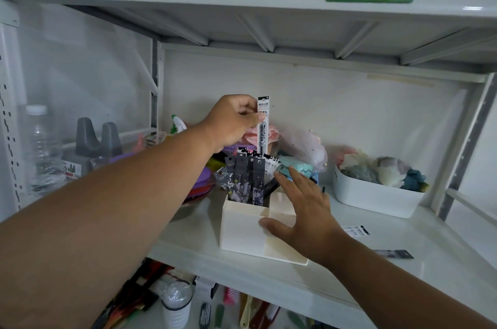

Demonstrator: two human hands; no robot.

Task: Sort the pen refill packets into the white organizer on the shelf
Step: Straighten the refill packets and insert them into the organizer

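The white organizer (242,232) stands on the shelf with several dark pen refill packets (248,175) upright in its back left compartment. My left hand (232,121) pinches a long white refill packet (263,124) near its top and holds it upright above those packets. My right hand (301,210) lies over the organizer's right side with fingers spread and straight, thumb on the front wall. Two more packets lie flat on the shelf to the right: a white one (356,230) and a dark one (395,254).
A white bin (376,199) of soft toys sits at the right. Purple plates (199,183), grey holders (96,137) and a clear bottle (40,145) crowd the left. Bagged items (304,151) lie behind the organizer. The shelf above hangs low; a lower shelf holds combs and a jar.
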